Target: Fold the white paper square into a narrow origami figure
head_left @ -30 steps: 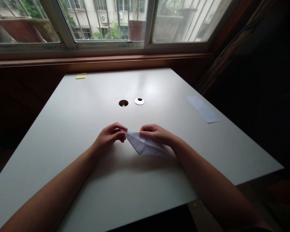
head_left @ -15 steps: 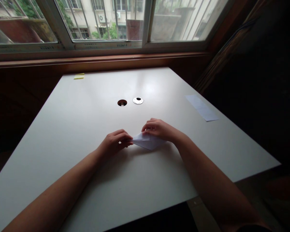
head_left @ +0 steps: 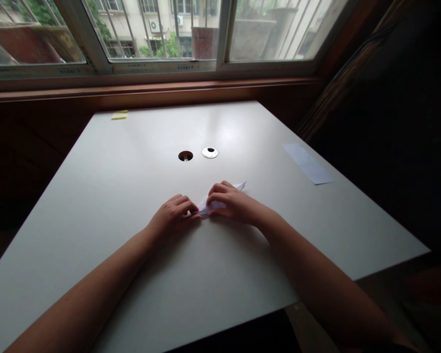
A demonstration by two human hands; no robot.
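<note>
Near the middle of the white table (head_left: 139,171), the left hand (head_left: 173,213) is pinching one end of a folded paper (head_left: 205,208), while the right hand (head_left: 237,202) is gripping its middle between thumb and fingers.

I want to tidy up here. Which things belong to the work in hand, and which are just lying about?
In hand:
folded white paper, held by the left hand and right hand

Apparently just lying about:
flat paper strip, toward the right of the table
yellowish slip, at its far left corner
round cover, beside the round hole
</note>
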